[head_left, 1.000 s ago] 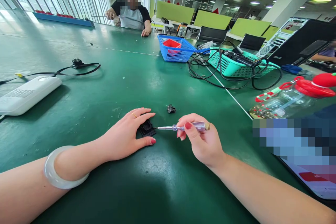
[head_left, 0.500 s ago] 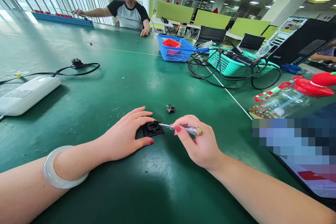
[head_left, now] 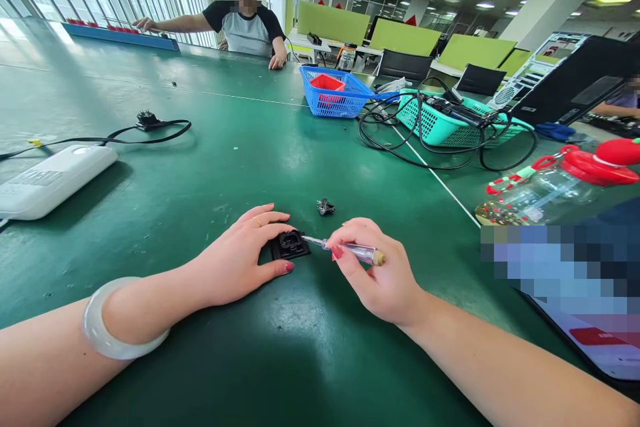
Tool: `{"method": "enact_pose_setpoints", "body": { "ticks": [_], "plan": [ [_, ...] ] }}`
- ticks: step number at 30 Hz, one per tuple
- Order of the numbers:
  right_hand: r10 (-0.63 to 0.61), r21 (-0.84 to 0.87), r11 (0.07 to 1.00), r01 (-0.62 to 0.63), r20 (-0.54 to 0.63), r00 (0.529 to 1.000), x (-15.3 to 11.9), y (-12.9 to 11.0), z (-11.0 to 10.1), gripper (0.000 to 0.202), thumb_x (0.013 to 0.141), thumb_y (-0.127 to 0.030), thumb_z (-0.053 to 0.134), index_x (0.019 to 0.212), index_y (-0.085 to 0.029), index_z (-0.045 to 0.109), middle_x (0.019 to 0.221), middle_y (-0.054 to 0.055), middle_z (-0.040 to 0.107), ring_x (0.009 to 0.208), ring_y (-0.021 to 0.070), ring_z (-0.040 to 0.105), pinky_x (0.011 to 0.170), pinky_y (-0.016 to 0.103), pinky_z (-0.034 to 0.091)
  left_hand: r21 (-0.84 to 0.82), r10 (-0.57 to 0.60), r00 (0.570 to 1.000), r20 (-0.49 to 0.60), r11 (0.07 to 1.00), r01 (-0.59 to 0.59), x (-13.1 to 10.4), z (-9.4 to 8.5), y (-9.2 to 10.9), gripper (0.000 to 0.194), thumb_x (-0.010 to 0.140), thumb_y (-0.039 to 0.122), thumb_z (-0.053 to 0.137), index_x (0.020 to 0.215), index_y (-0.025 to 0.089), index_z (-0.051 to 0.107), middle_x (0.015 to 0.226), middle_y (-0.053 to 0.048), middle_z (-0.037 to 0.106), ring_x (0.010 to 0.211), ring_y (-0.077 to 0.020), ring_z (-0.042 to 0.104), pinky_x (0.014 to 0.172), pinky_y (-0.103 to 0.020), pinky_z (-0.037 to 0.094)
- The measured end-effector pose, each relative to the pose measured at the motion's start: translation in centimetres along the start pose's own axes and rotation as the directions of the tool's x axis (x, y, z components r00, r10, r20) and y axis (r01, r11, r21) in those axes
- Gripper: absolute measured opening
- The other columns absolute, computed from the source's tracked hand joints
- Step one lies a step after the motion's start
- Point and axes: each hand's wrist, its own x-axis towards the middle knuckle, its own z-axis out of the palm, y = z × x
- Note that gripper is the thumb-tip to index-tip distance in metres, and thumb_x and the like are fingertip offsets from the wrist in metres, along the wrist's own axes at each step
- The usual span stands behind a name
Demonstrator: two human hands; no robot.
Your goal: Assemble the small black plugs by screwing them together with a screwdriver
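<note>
A small black plastic part (head_left: 292, 247) with a raised, hollow middle lies flat on the green table (head_left: 280, 340). My left hand (head_left: 240, 253) steadies it from the left, fingers at its far edge and thumb at its near side. In my right hand (head_left: 377, 270) is a screwdriver (head_left: 357, 252) with a clear handle, pinched between thumb and fingers. Its metal tip touches the right side of the raised middle, or comes very close to it. Just beyond the part sits a little black piece with metal bits (head_left: 325, 207), touched by neither hand.
On the left are a white power bank-like box (head_left: 55, 180) and a black strap (head_left: 150, 137). Farther off stand a blue basket (head_left: 335, 97) and a teal basket (head_left: 450, 123) with black cables. A red-lidded bottle (head_left: 560, 187) lies right, near a tablet-like screen (head_left: 600, 353). A person (head_left: 247, 30) sits opposite.
</note>
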Motion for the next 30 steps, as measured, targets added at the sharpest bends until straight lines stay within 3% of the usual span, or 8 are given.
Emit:
{"method": "enact_pose_setpoints", "body": {
  "ticks": [6, 11, 15, 21, 30],
  "plan": [
    [-0.054, 0.035, 0.998, 0.058, -0.095, 0.994, -0.14, -0.08, -0.19, 0.012, 0.089, -0.022, 0.049, 0.084, -0.023, 0.060, 0.065, -0.002, 0.064, 0.062, 0.0144, 0.059, 0.081, 0.038, 0.048, 0.006, 0.011, 1.000, -0.022, 1.000, -0.010, -0.10, 0.19, -0.10, 0.053, 0.082, 0.058, 0.056, 0.125, 0.029, 0.057, 0.141, -0.004, 0.050, 0.141, -0.0322, 0.029, 0.115, -0.053, 0.032],
    [-0.119, 0.025, 0.992, 0.120, -0.044, 0.992, -0.21, -0.18, -0.18, 0.009, 0.087, -0.020, 0.052, 0.088, -0.023, 0.060, 0.067, -0.004, 0.065, 0.055, 0.0121, 0.056, 0.085, 0.040, 0.047, 0.010, 0.001, 1.000, -0.026, 1.000, -0.001, -0.14, 0.27, -0.14, 0.051, 0.082, 0.057, 0.055, 0.123, 0.026, 0.058, 0.141, -0.005, 0.050, 0.141, -0.0314, 0.029, 0.115, -0.052, 0.033],
    [-0.126, 0.041, 0.991, 0.130, -0.076, 0.989, -0.33, -0.29, -0.24, 0.010, 0.087, -0.020, 0.050, 0.088, -0.023, 0.060, 0.068, -0.003, 0.065, 0.055, 0.0124, 0.057, 0.085, 0.041, 0.047, 0.003, 0.003, 0.999, -0.037, 1.000, -0.003, -0.16, 0.33, -0.18, 0.049, 0.082, 0.056, 0.056, 0.121, 0.026, 0.059, 0.141, -0.005, 0.051, 0.140, -0.0310, 0.031, 0.114, -0.052, 0.034],
    [-0.162, -0.023, 0.986, 0.163, 0.037, 0.986, -0.23, -0.36, -0.15, 0.009, 0.087, -0.018, 0.052, 0.090, -0.024, 0.058, 0.072, -0.004, 0.069, 0.060, 0.0124, 0.061, 0.089, 0.040, 0.045, 0.001, 0.010, 0.998, -0.055, 1.000, -0.010, -0.09, 0.52, -0.34, 0.049, 0.083, 0.056, 0.054, 0.120, 0.023, 0.058, 0.140, -0.006, 0.052, 0.137, -0.0291, 0.036, 0.115, -0.051, 0.034],
    [-0.221, -0.056, 0.972, 0.226, 0.086, 0.971, -0.09, -0.46, -0.05, 0.007, 0.087, -0.018, 0.051, 0.089, -0.024, 0.056, 0.072, -0.003, 0.066, 0.060, 0.0119, 0.058, 0.086, 0.037, 0.047, -0.018, -0.019, 0.999, -0.048, 1.000, 0.018, 0.12, 0.40, -0.34, 0.050, 0.083, 0.053, 0.054, 0.123, 0.022, 0.056, 0.137, -0.005, 0.055, 0.136, -0.0276, 0.039, 0.115, -0.049, 0.034]
  ]
}}
